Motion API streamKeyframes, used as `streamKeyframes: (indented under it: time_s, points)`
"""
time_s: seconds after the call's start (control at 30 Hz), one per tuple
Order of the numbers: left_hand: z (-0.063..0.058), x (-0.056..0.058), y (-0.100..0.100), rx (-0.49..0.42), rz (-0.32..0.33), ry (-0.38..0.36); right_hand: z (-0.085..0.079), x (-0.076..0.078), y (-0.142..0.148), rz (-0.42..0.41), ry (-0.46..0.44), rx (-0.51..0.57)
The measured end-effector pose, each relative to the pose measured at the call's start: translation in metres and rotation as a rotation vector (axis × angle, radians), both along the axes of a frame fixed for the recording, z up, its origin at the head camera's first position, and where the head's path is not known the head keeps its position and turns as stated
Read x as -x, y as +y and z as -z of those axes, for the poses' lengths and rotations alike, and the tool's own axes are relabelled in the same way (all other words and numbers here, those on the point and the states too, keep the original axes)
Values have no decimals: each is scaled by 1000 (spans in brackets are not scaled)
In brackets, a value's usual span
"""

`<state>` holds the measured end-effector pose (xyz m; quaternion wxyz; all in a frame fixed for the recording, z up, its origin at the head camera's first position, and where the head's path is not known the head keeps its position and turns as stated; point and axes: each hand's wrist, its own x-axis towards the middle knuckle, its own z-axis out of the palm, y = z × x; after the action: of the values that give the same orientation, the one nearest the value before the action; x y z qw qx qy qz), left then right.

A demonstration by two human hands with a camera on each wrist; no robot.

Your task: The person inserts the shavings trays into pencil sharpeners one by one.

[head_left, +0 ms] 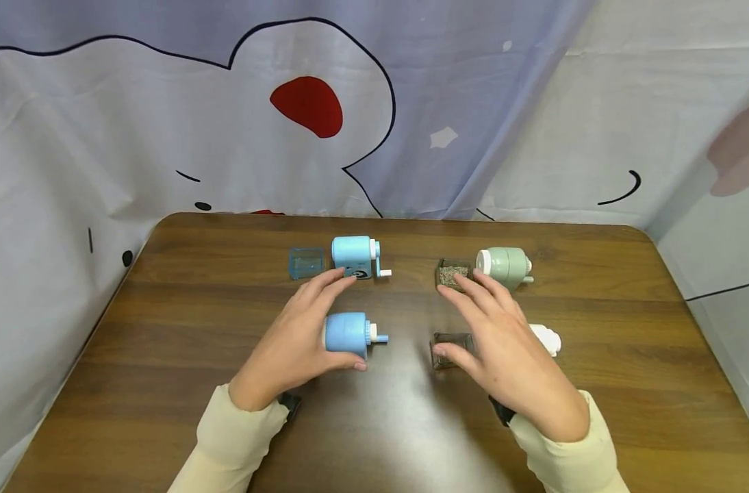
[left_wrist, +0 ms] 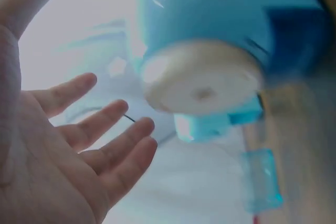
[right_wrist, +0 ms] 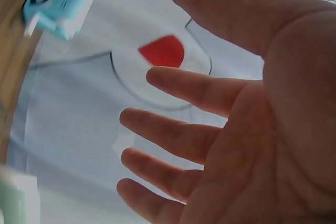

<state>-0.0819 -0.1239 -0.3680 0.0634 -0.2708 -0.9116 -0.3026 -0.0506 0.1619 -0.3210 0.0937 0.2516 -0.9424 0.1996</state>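
Observation:
My left hand [head_left: 294, 342] hovers with fingers spread beside a blue crank pencil sharpener [head_left: 346, 333]; in the left wrist view a gap shows between the fingers [left_wrist: 113, 150] and the sharpener's round pale end [left_wrist: 202, 80]. My right hand [head_left: 504, 342], fingers apart, is over a dark see-through shavings drawer [head_left: 453, 342] and holds nothing; its palm [right_wrist: 247, 156] is bare. A white object [head_left: 546, 339] is mostly hidden behind that hand. Beyond its fingertips lie a drawer of pencil shavings [head_left: 453, 275] and a green pencil sharpener [head_left: 504, 266].
At the back left stands a light blue crank sharpener [head_left: 352, 252], its handle pointing right. A see-through blue drawer [head_left: 306, 263] lies left of it. All rest on a brown wooden table [head_left: 183, 329], with a printed curtain [head_left: 165, 123] hanging behind its far edge.

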Motion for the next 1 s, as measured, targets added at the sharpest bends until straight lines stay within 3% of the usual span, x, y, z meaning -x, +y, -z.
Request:
streamKeyframes:
  time_s: [0.37, 0.6, 0.8, 1.0]
  points:
    - [-25, -12, 46, 52, -37, 211, 7, -2, 55, 83, -26, -25]
    - [-26, -20, 81, 92, 6, 264, 13, -1, 75, 92, -99, -71]
    - [-14, -25, 113, 153, 58, 187, 20, 2, 83, 73, -127, -87]
    - [7, -25, 136, 276, 5, 36, 21, 6, 88, 84, -208, -103]
